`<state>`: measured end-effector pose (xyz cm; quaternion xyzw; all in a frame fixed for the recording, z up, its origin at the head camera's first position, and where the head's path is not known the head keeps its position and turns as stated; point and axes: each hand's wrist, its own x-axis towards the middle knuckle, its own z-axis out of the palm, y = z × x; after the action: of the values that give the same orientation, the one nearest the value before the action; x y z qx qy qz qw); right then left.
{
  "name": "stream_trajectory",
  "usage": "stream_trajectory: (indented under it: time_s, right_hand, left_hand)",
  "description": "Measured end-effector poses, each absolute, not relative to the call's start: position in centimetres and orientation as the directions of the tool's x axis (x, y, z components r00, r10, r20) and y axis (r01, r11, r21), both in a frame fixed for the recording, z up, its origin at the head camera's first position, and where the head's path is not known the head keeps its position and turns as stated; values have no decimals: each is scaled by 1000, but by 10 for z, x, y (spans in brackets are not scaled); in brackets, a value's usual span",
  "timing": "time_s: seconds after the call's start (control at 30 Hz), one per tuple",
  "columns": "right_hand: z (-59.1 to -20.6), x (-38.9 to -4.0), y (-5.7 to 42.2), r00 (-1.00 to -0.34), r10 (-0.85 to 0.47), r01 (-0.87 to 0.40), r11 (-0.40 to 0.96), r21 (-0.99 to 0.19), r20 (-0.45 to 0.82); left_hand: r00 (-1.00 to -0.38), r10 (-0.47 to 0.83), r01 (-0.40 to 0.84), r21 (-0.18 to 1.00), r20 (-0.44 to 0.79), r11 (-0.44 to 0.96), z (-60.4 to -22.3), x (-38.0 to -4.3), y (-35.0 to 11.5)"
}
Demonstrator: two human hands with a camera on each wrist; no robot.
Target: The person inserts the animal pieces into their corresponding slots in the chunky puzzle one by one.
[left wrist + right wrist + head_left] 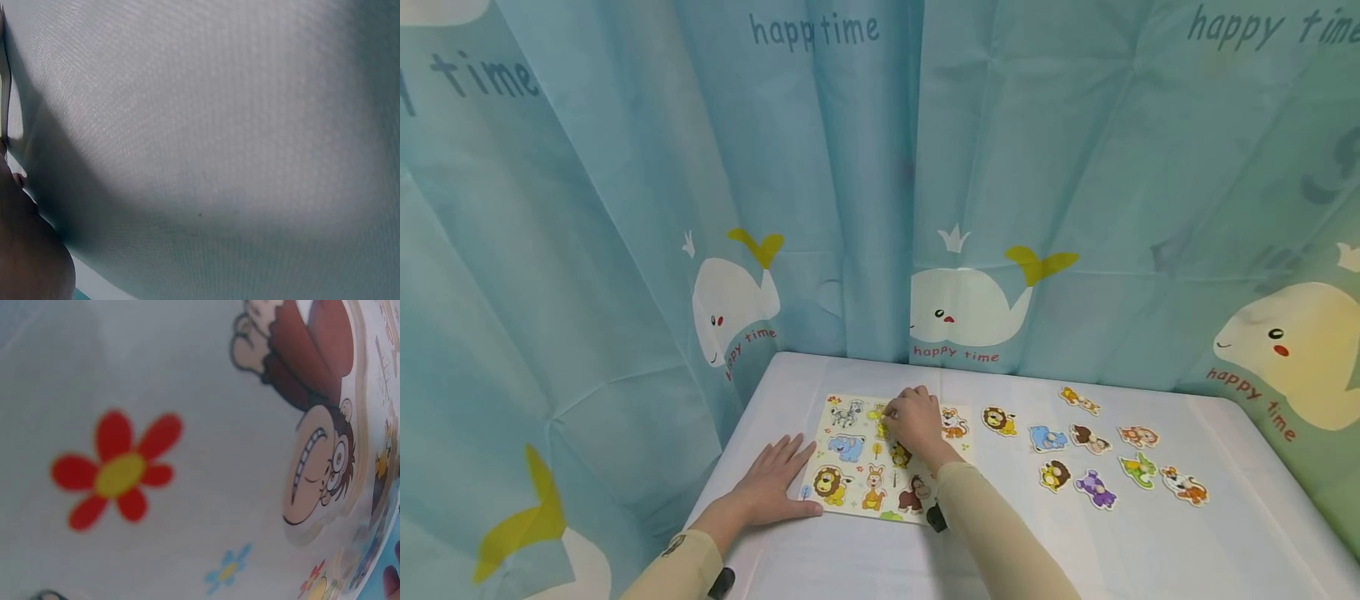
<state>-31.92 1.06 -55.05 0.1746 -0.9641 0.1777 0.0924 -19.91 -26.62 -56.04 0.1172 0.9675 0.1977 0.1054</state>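
Sleeves (1000, 533) nearest; left fingers (801, 461) spread at board (820, 454) edge; right fingers (900, 406) pinch giraffe piece (880, 428); room below loose pieces (1096, 490).

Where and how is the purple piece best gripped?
Probably by opposite edges of its body, pinched from above, coming from the near side: the purple piece lies flat on the table, bare cloth in front, with the green piece beyond to its right.

Light blue curtains (1037, 150) printed with white whales (973, 304) hang behind a white-covered table (1150, 550).
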Motion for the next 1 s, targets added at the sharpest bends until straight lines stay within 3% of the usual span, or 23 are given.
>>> stream_trajectory:
  time_s: [0.63,0.83,1.0]
  right_hand:
    - [-552,-318,5,-932,-269,-334,898,-287,244]
    - [-556,-313,9,-899,-320,-399,881,-255,300]
    - [-547,-309,24,-883,-348,-440,848,-296,315]
  left_hand:
    - [-943,284,196,400,-172,895,-551,-196,-266]
    - [-938,301,210,414,-170,886,-545,-195,-264]
    - [-937,309,219,417,-161,882,-547,-195,-264]
